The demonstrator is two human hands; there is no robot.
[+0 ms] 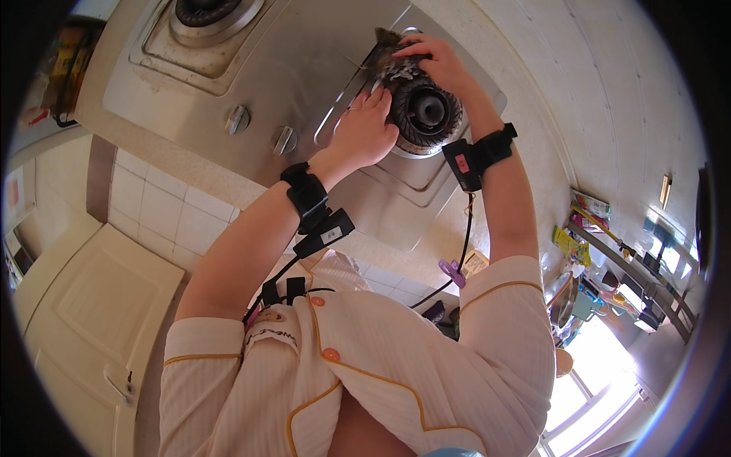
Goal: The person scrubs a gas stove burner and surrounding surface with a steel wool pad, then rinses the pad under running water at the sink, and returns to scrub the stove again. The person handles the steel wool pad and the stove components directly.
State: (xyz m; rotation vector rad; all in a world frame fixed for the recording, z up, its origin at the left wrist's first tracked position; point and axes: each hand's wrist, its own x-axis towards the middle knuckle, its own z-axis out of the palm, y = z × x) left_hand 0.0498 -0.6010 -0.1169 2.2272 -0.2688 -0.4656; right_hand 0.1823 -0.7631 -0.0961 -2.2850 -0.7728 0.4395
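A gas burner with a dark, ridged ring stands on the right part of a stainless-steel gas cooktop. My left hand rests against its left side, fingers stretched toward the back and thumb by the ring; whether it grips the burner is unclear. Behind the ring lies a dark, soiled, crumpled rag, partly covered by fingers. My right hand curls over this rag from the right, its fingertips pressed into it. Grime darkens the burner's pale metal base.
Two control knobs sit on the cooktop's front left, below a second burner. A pale countertop borders the steel. Along the right wall, a rack holds kitchen items. A white door is at lower left.
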